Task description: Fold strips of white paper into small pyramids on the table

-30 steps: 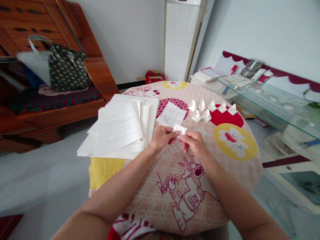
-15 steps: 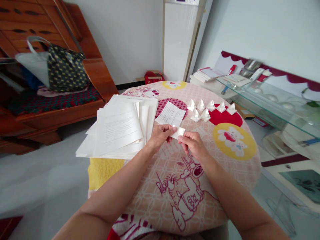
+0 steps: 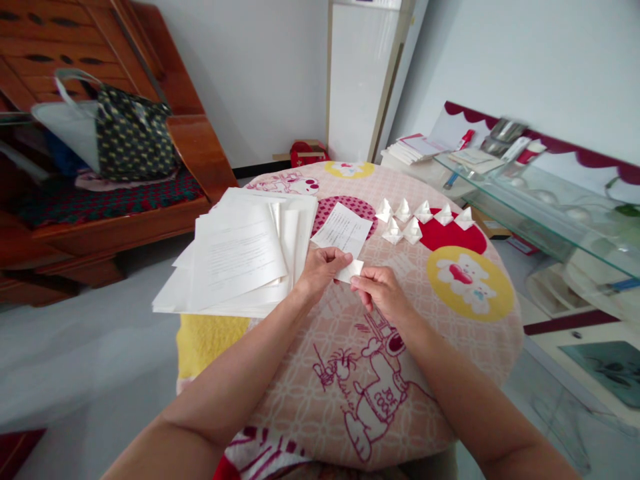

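A small folded piece of white paper [image 3: 350,271] is held between my two hands above the table. My left hand [image 3: 323,270] pinches its left side, thumb on top. At its right corner, the closed fingers of my right hand [image 3: 379,288] grip the edge. Just beyond lies a printed sheet [image 3: 345,230], its near end partly behind my left hand. Several folded white paper pieces with raised points [image 3: 404,211] stand in two rows at the far right of the table. A stack of white sheets [image 3: 235,257], some printed, lies to the left.
A pink patterned cloth [image 3: 310,373] covers the round table. To the right stands a glass-topped cabinet [image 3: 545,200] with papers and cups. A wooden bench [image 3: 200,153] with a dark patterned bag [image 3: 133,133] is at the left. A white cabinet [image 3: 363,80] stands behind.
The folded paper has shifted slightly left and is turned, with less of it showing. My right hand has moved a little left, closer to my left hand.
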